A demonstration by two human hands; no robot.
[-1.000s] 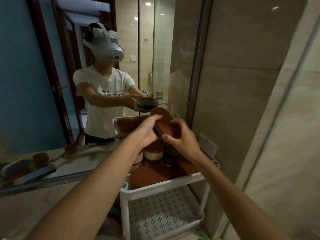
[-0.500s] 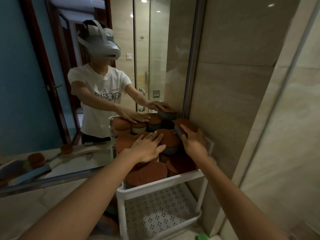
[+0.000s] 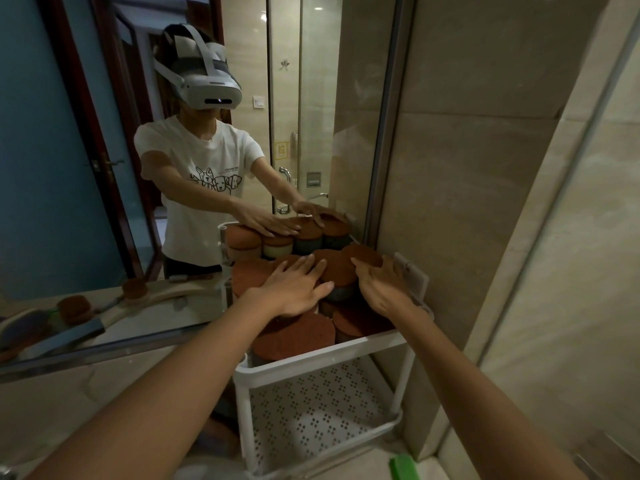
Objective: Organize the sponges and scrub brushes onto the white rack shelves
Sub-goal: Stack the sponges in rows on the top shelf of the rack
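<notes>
The white rack (image 3: 322, 360) stands against the wall, its top shelf packed with several round sponges with rust-brown scouring tops. My left hand (image 3: 298, 287) lies flat with straight fingers on the sponges at the middle of the pile. My right hand (image 3: 379, 285) rests with straight fingers against the right side of a raised sponge (image 3: 341, 268) with a dark grey base. A big brown sponge (image 3: 294, 336) sits at the shelf's front. The perforated lower shelf (image 3: 318, 407) holds nothing I can see.
A mirror on the left reflects a person in a headset, the rack, and brushes (image 3: 135, 289) on a counter. A beige tiled wall stands close behind the rack. A glass panel runs along the right. Something green (image 3: 403, 467) lies on the floor.
One second ago both hands held a sponge above the rack. It now sits on the pile and both hands lie flat and open on the sponges.
</notes>
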